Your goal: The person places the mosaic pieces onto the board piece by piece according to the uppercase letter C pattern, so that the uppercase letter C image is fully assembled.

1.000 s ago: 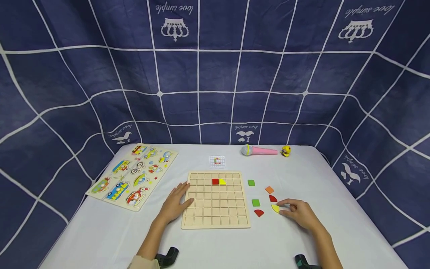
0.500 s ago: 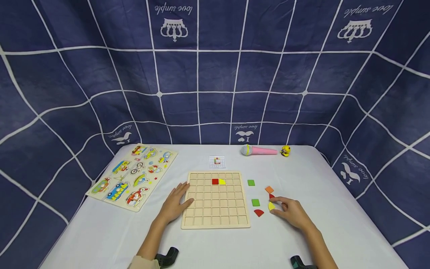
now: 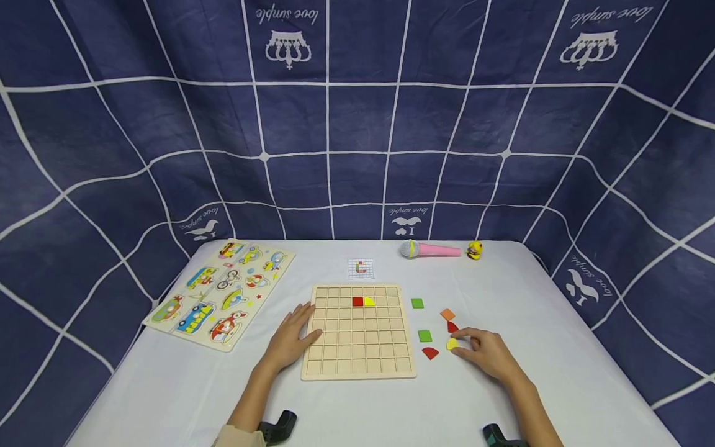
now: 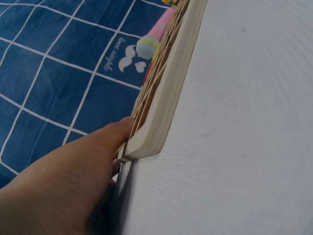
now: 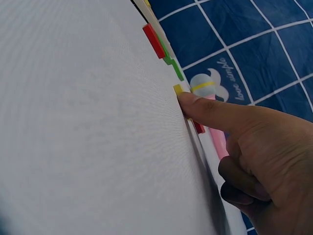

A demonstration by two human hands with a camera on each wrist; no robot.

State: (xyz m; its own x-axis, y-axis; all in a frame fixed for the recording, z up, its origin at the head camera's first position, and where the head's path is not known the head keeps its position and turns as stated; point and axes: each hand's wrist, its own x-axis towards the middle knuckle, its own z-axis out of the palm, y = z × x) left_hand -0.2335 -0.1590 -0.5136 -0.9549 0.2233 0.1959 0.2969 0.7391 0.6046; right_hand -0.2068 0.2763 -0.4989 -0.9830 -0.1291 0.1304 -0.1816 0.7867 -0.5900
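Note:
My left hand (image 3: 290, 336) rests along the left edge of a wooden grid board (image 3: 357, 367), its thumb on the rim. A red square tile (image 3: 358, 302) and a yellow quarter-circle tile (image 3: 370, 302) lie side by side in the board's upper cells. To the right of the board, my right hand (image 3: 487, 352) pinches a second yellow quarter-circle tile (image 3: 451, 343) between thumb and index finger, at the tabletop. The right wrist view shows only part of that tile beyond the thumb (image 5: 198, 105). Close by lie a red quarter-circle tile (image 3: 452, 326) and an orange square tile (image 3: 447, 314).
Between board and right hand lie two green square tiles, one upper (image 3: 418, 303) and one lower (image 3: 425, 336), and another red quarter-circle (image 3: 430, 353). A pattern card (image 3: 360, 269), a pink toy microphone (image 3: 438, 250) and a yellow figurine (image 3: 475, 250) stand behind. A picture puzzle (image 3: 223, 292) lies left.
My right hand has shifted left with the yellow quarter-circle tile, then stayed nearly still. The tile has turned between the fingers. The left hand has not moved.

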